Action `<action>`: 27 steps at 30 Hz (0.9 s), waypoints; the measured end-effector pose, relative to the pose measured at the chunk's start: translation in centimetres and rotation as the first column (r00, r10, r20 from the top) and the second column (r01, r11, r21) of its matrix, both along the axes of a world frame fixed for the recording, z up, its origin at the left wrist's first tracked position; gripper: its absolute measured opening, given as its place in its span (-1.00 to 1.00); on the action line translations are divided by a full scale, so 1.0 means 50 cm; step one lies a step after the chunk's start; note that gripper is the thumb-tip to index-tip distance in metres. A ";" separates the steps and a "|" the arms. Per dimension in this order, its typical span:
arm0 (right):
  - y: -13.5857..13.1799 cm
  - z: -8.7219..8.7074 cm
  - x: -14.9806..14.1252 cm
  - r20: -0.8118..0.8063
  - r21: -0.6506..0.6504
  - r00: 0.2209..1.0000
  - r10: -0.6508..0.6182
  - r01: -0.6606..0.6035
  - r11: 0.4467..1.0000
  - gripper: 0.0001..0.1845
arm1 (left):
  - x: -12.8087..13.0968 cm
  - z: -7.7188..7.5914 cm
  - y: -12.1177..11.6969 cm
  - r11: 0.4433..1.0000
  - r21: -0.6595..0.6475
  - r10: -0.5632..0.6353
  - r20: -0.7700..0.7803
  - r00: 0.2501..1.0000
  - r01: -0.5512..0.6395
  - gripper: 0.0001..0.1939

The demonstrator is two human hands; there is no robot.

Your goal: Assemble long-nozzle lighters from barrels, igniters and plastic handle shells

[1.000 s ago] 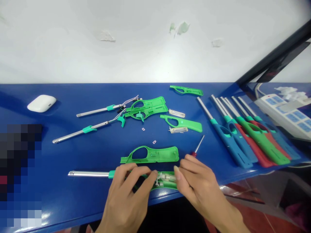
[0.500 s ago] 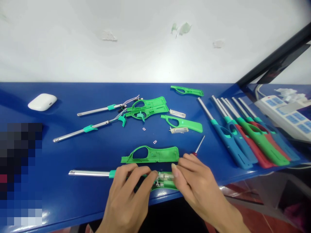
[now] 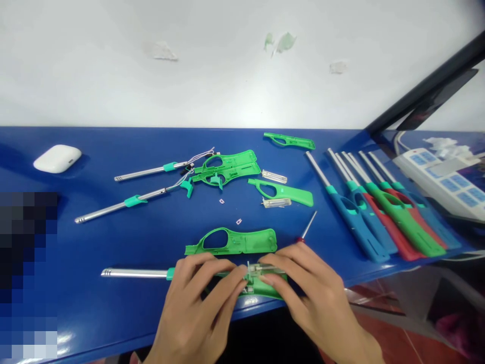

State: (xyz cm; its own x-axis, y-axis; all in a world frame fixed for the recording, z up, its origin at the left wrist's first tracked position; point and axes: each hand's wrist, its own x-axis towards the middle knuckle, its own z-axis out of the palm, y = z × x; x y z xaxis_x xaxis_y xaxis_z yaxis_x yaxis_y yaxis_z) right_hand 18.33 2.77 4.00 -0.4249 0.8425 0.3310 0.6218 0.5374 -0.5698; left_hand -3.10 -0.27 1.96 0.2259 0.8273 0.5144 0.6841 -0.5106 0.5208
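An opened green gas lighter (image 3: 265, 289) lies at the table's front edge, its metal barrel (image 3: 136, 273) pointing left. My left hand (image 3: 202, 298) is closed over the lighter's middle, thumb and fingertips beside its small inner parts. My right hand (image 3: 312, 288) pinches a clear fuel tank (image 3: 261, 268) just over the handle; whether the tank is seated in the shell cannot be made out. Right behind both hands rests a loose green half shell (image 3: 259, 241), hollow side up. A small screwdriver (image 3: 308, 227) with a red handle sits beyond my right hand.
Farther back lie two loose barrels (image 3: 121, 205) with wires, green shells (image 3: 235, 167), another handle piece (image 3: 291, 193) and clear tanks (image 3: 275, 176). Several whole lighters (image 3: 356, 222) line the right side, near a power strip (image 3: 447, 177). A white case (image 3: 57, 158) is at left.
My right hand has shifted from the handle's end onto the clear tank, its thumb and fingers now pinching it. The tank appears slightly raised. My left hand stays in place.
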 end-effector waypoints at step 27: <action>-0.034 -0.010 0.035 0.332 -0.003 0.938 0.095 -0.100 0.995 -0.54 | -0.019 -0.007 -0.013 0.997 -0.045 -0.064 -0.187 0.980 0.056 -0.75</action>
State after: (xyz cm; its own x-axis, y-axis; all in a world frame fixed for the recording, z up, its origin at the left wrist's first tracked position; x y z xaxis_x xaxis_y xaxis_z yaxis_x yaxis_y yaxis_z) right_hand 20.08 1.06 3.53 -0.5923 0.7879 0.1683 0.7184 0.6111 -0.3323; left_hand -4.04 -0.92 1.59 0.3653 0.8280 0.4255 0.7405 -0.5355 0.4062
